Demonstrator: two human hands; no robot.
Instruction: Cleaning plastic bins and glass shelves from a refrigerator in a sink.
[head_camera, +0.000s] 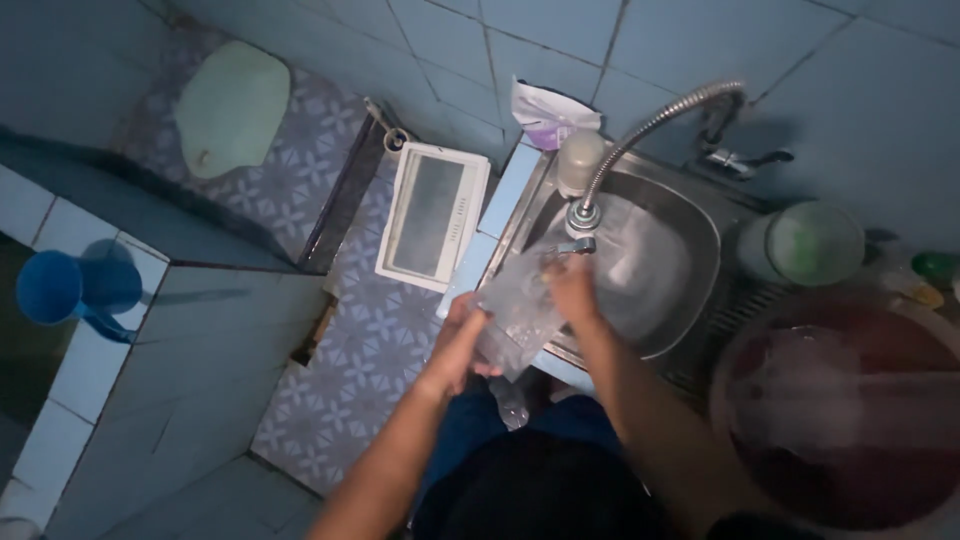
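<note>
A clear plastic bag (522, 305) is held between both hands at the near left rim of a steel sink (655, 270). My left hand (458, 345) grips the bag's lower left side. My right hand (572, 290) pinches its upper edge, just under the nozzle of a flexible steel faucet (640, 135). Whether water is running, I cannot tell. The bag hangs partly over the sink's edge and partly over the floor side.
A large dark red basin (845, 410) sits at the right on the drainboard, with a green-lidded container (810, 240) behind it. A white rectangular box (432, 215) lies on the patterned floor left of the sink. A blue scoop (65, 290) rests on a tiled ledge.
</note>
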